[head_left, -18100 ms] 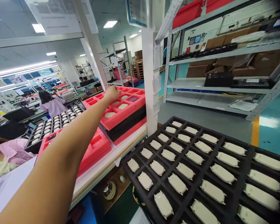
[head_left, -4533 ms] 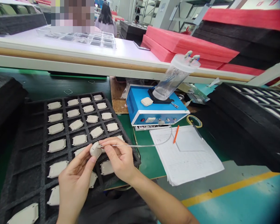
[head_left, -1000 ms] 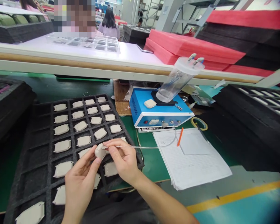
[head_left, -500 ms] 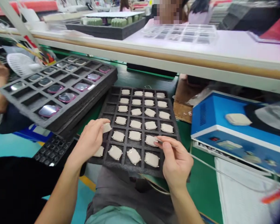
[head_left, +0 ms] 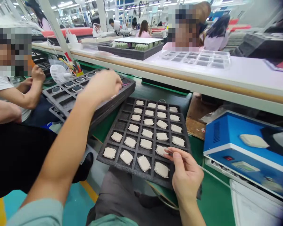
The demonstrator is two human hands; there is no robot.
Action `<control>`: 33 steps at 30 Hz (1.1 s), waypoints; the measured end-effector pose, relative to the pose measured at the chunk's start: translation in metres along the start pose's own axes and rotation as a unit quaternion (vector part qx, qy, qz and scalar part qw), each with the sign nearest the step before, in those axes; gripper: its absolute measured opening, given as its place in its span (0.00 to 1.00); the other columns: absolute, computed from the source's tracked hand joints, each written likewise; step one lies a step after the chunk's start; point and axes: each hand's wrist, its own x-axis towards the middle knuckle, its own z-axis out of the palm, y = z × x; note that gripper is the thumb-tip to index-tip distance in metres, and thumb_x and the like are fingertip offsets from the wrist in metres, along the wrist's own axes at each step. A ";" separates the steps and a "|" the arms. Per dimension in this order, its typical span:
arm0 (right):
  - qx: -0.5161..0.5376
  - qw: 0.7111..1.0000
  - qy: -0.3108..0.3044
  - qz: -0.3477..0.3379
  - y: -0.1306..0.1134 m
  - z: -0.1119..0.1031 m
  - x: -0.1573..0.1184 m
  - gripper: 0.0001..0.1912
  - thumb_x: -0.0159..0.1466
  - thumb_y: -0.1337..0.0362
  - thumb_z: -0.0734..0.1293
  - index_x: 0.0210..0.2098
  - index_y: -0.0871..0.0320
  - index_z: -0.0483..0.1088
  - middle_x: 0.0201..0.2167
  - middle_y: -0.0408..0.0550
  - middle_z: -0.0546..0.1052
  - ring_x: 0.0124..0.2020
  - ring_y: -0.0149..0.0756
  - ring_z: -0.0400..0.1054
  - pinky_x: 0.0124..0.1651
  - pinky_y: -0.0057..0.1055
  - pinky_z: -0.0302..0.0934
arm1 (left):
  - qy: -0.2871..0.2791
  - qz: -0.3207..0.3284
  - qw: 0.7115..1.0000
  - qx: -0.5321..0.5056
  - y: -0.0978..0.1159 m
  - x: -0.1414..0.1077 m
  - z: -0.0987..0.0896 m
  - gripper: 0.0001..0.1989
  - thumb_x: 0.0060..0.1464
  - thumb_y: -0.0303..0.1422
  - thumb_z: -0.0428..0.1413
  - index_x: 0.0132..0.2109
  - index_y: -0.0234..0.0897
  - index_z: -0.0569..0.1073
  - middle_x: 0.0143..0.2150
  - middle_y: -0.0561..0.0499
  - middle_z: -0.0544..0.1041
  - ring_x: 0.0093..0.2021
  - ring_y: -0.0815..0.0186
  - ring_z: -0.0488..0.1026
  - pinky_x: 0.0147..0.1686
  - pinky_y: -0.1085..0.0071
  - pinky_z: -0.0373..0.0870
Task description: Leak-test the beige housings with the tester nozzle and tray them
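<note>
Overhead, lights point(head_left: 65, 4) | green counter point(head_left: 213, 197): foam tray point(head_left: 122, 125), pale casings point(head_left: 146, 144) | right hand point(head_left: 187, 177): pinching tube point(head_left: 217, 178) | left hand point(head_left: 102, 84): grip indeterminable

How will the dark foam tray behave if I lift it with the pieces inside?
The tray looks foam-like, so probably light for its size. Its thick rim suggests moderate stiffness. Several pale pieces sit askew in roomy compartments, so they may slide if it tilts.

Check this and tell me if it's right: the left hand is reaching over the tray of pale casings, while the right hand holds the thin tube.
Not quite: the head view shows the left hand over the tray with dark-faced pieces. The right hand does hold the thin tube.
</note>
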 end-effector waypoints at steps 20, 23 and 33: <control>0.054 0.998 -0.010 0.011 0.000 0.004 0.009 0.12 0.67 0.55 0.71 0.38 0.58 0.80 0.34 0.48 0.83 0.33 0.37 0.80 0.37 0.34 0.78 | -0.034 -0.181 0.983 0.018 -0.083 0.134 0.025 0.22 0.33 0.29 0.77 0.31 0.36 0.71 0.49 0.57 0.81 0.65 0.76 0.57 0.73 0.64 0.23; 0.059 0.998 0.000 0.008 -0.001 0.004 0.009 0.12 0.67 0.55 0.71 0.38 0.58 0.79 0.33 0.48 0.83 0.32 0.36 0.80 0.36 0.33 0.78 | -0.014 -0.157 0.987 0.031 -0.065 0.127 0.026 0.21 0.32 0.25 0.76 0.31 0.32 0.73 0.58 0.49 0.80 0.67 0.73 0.57 0.73 0.61 0.25; 0.064 0.995 0.070 -0.039 -0.013 0.008 0.009 0.09 0.70 0.56 0.69 0.41 0.56 0.73 0.34 0.45 0.82 0.32 0.34 0.80 0.39 0.34 0.79 | -0.117 0.027 0.970 -0.212 0.051 -0.120 0.084 0.20 0.51 0.34 0.66 0.50 0.28 0.82 0.44 0.44 0.85 0.42 0.57 0.83 0.48 0.57 0.78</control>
